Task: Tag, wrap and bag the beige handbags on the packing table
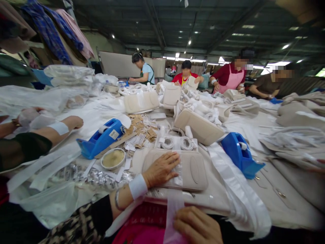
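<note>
A beige padded piece (194, 169) with an oval stitched mark lies flat at the table's near edge. My left hand (162, 169) rests on it with fingers stretched out, pressing a translucent plastic strip (178, 173) against its middle. That strip runs down over the near edge toward me. Low in the view, my right hand (198, 225) has its fingers closed on the strip's hanging part (175, 206). Just behind the padded piece sit two coiled white cords (187, 143), partly wrapped.
Blue tape dispensers stand left (101, 137) and right (240, 154). Nearby are a round dish (113, 159) and brown tags (142, 128). Beige padded pieces (198, 125) pile up behind. Another person's arm (58, 130) reaches in from the left; several people work across the table.
</note>
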Available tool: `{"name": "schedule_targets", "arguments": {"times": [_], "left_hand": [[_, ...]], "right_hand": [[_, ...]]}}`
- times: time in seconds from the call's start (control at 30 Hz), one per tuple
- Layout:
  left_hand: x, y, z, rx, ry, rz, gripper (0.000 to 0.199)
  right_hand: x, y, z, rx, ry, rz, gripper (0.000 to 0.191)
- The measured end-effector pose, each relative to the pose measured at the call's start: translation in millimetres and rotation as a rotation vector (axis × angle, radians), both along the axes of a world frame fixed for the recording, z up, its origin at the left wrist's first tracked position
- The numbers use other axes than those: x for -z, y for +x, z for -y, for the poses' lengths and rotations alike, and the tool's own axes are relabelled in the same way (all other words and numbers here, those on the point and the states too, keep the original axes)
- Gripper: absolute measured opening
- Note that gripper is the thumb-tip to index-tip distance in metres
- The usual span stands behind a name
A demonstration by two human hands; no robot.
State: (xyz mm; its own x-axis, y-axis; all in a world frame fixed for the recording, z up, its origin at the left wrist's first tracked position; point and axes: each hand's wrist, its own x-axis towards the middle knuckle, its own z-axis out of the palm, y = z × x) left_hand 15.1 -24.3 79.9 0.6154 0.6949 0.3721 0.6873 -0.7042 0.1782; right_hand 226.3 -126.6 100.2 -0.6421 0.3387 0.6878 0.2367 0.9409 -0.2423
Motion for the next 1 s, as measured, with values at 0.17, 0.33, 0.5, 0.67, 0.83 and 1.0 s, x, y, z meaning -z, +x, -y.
{"name": "schedule_targets", "arguments": {"times": [0.17,0.33,0.5,0.67,0.83,1.0], "left_hand": [[2.0,2,1,-0.006,0.039,0.027,0.048],[7.2,0,-2,0.027,-0.013,0.127,0.025],[11.9,-6,-4,-0.076,-0.058,0.29,0.038],[11.2,-4,-1,-0.162,-0.099,0.432,0.042],[3.9,0,1,-0.156,-0.139,0.233,0.066],[1.7,2,0,-0.161,-0.069,0.002,0.073]], "right_hand": [[-49.0,-17,-58,0.204,-0.205,-0.203,0.028],[-49.2,-38,-131,0.424,-0.328,-0.12,0.018],[-29.8,-46,-173,0.604,-0.411,0.036,0.021],[-14.2,-49,-183,0.648,-0.385,0.117,0.023],[-10.1,-50,-182,0.698,-0.355,0.206,0.023],[-12.6,-54,-187,0.768,-0.252,0.367,0.019]]}}
